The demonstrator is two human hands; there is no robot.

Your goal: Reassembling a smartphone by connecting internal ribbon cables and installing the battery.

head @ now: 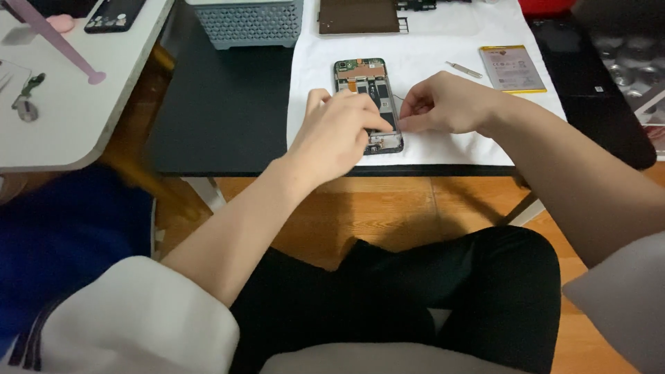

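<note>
Black tabletop [222, 118], white mat [443, 149] on it. Opened phone [364, 86] lies on mat. Left hand [336, 135] fingers pinch at phone's lower end; right hand [443, 104] curled, fingertips at phone's 3 o'clock edge. Battery [511, 68] at 2 o'clock.

Opened phone [367, 86]: bare circuit boards, metal shields, glossy black plastic frame. White mat [443, 48] beneath: soft matt cloth. Black tabletop [222, 118]: smooth, matt. Battery [511, 68]: foil-wrapped, slight sheen. Grey basket [248, 24]: perforated matt plastic. Floor [415, 208]: polished wood. Sleeves [138, 318]: white woven fabric.
</note>
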